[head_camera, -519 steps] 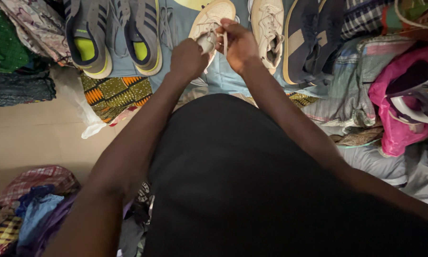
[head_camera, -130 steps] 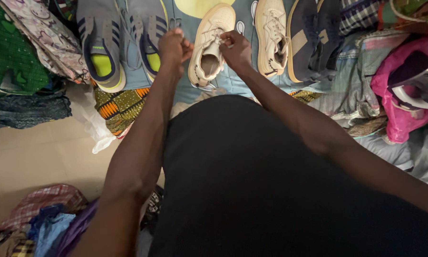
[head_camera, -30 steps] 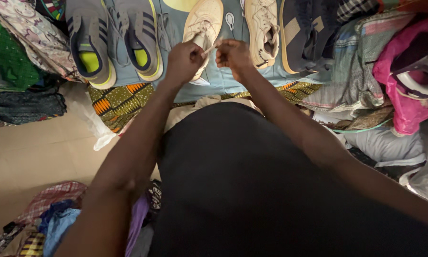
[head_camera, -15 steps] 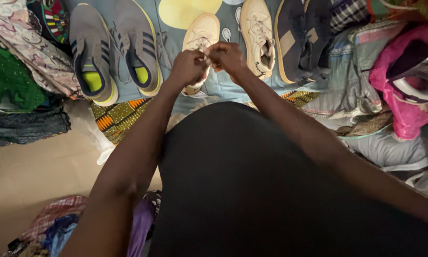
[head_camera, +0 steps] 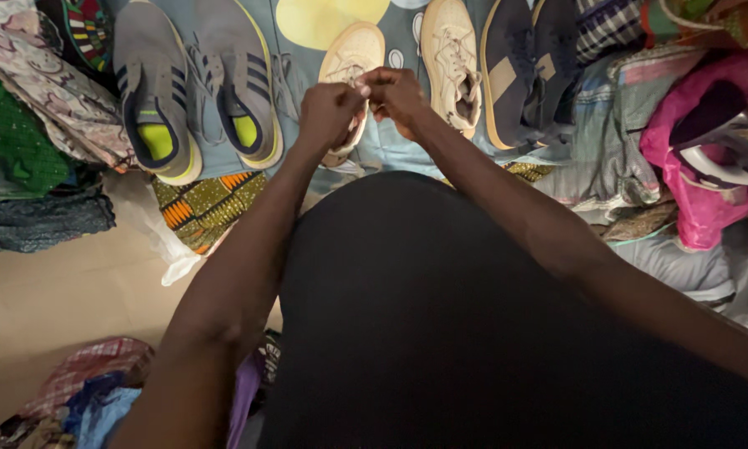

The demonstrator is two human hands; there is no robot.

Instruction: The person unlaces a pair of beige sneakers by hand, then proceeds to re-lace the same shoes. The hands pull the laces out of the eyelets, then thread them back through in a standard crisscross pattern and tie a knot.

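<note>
Drawn closer together than a second ago, when a lace end stretched between them: left hand (head_camera: pixel 328 112) and right hand (head_camera: pixel 397 96), now knuckle to knuckle above the cream sneaker (head_camera: pixel 351 62). Both closed in narrow pinches, fingertips meeting over the shoe's laces; exact hold on the lace hidden behind the knuckles. Sneaker lying toe away on the blue patterned bedsheet (head_camera: pixel 307 66), beside a large yellow circle (head_camera: pixel 328 18) printed on the cloth, its cream mate (head_camera: pixel 450 58) just to the right. Further left, a pair of grey sneakers (head_camera: pixel 195 83) with lime-yellow insoles and dark stripes; further right, a pair of navy shoes (head_camera: pixel 524 71) with a tan side patch. At far right, a bright pink bag (head_camera: pixel 698 191) among heaped clothes. At left, a crumpled white plastic bag (head_camera: pixel 162 241) on the tan floor (head_camera: pixel 66 291), next to an orange-and-green print fabric (head_camera: pixel 204 199). Shoes and bags placed as before.
</note>
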